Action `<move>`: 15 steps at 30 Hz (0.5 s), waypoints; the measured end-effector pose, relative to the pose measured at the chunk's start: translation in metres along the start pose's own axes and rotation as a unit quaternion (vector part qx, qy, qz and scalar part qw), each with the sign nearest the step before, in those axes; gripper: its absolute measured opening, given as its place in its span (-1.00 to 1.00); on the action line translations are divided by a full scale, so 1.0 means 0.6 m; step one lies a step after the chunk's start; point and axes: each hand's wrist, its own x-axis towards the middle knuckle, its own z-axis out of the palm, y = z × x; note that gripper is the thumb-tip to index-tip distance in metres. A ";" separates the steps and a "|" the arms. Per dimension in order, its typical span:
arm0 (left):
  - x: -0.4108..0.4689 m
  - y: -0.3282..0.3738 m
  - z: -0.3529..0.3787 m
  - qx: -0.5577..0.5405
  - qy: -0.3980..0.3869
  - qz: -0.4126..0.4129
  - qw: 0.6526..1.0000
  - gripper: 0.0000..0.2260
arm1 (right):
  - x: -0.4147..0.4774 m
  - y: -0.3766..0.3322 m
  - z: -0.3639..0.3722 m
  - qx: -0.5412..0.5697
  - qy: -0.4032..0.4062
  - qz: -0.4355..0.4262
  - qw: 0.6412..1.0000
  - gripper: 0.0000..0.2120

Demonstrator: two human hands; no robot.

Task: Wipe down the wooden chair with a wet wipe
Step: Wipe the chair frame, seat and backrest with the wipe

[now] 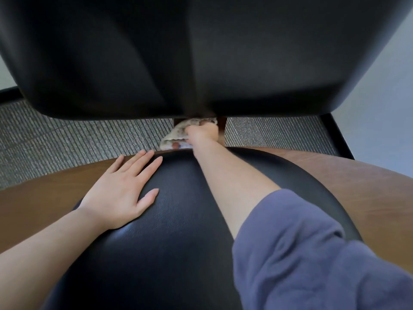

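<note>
Head view: left hand (120, 189) lies flat, fingers spread, at 9 o'clock on the black leather cushion (178, 231) of the brown wooden chair (335, 175); at 12 o'clock, right hand (203, 134) grips a crumpled whitish wet wipe (176, 135).

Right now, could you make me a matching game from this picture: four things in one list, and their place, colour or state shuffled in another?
Things:
1 left hand
2 right hand
3 carpet
4 sleeve

Descriptions:
A grey and ribbed
B flat on the black seat
C bluish purple
D holding the wipe just under the backrest

Pairs: 1-B, 2-D, 3-A, 4-C
</note>
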 end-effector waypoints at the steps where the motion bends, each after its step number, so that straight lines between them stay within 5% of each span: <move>1: 0.001 0.000 0.000 -0.001 0.002 0.000 1.000 -0.37 | 0.012 0.000 -0.018 -0.024 0.021 -0.009 0.999 -0.65; 5: -0.001 0.003 0.001 -0.002 0.004 0.000 1.000 -0.37 | 0.048 0.003 -0.067 -0.126 0.059 -0.011 0.990 -0.64; 15: 0.000 0.001 0.001 -0.013 0.007 0.006 1.000 -0.37 | 0.020 0.004 -0.013 -0.242 -0.006 -0.082 0.967 -0.65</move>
